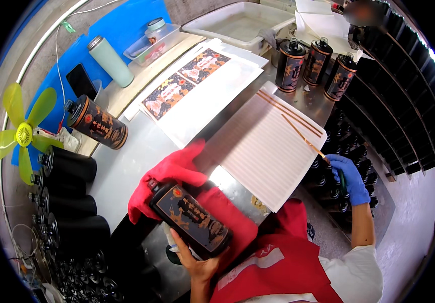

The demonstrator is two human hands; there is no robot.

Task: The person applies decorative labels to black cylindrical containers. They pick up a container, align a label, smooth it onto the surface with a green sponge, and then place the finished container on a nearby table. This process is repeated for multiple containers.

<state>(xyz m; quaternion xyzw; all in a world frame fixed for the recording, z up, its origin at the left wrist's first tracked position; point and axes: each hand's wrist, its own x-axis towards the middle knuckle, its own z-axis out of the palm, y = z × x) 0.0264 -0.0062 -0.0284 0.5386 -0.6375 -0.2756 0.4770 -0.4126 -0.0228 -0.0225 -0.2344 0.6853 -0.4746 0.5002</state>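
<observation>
My left hand (197, 260) is bare and grips the lower end of a black bottle (191, 217) with a grey, orange and gold label. The bottle lies tilted across a bunched red cloth (177, 169) at the table's near edge. My right hand (351, 179), in a blue glove, has its fingers closed on the near end of a thin brown-gold strip (303, 136). That strip slants over a white lined sheet (265, 156), where more brown strips (293, 112) lie along the far right edge. Something dark green shows beneath the gloved fingers; its kind is unclear.
Three labelled black bottles (316, 63) stand at the far right of the metal table. Another labelled bottle (98, 122) leans at left, near a yellow-green fan (24, 135). Printed sheets (187, 83) lie behind. Plain black bottles (71, 202) crowd the left; a dark rack (399, 96) stands right.
</observation>
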